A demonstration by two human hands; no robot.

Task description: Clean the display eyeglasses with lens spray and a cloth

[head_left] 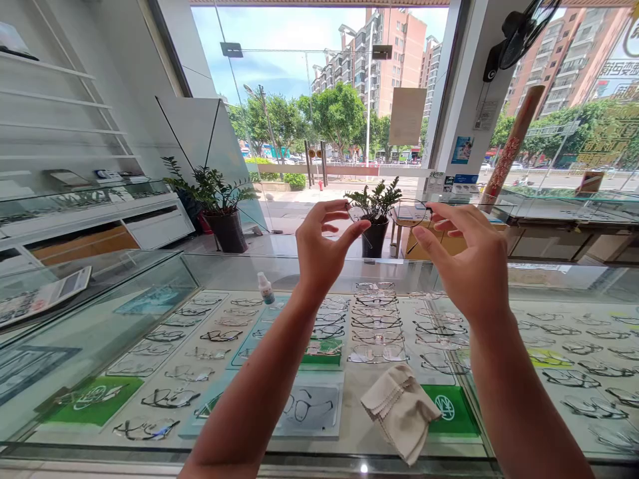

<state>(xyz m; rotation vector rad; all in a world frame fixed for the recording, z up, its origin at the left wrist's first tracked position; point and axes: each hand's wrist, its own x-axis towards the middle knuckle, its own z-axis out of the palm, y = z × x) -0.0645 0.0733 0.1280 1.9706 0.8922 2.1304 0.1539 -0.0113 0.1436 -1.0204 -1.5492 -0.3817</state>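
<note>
We see the left hand and right hand each pinching one side of thin-rimmed glasses, raised. Below, a cloth lies on the glass counter.

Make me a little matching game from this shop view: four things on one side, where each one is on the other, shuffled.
Things:
1. glasses
2. cleaning cloth
3. small dropper bottle
4. potted plant

Places:
A. upright on the glass counter, left of the left hand's wrist
B. on the floor by the window, left side
C. held up between left hand and right hand
D. crumpled on the counter top, between the forearms

Pairs: 1-C, 2-D, 3-A, 4-B
</note>
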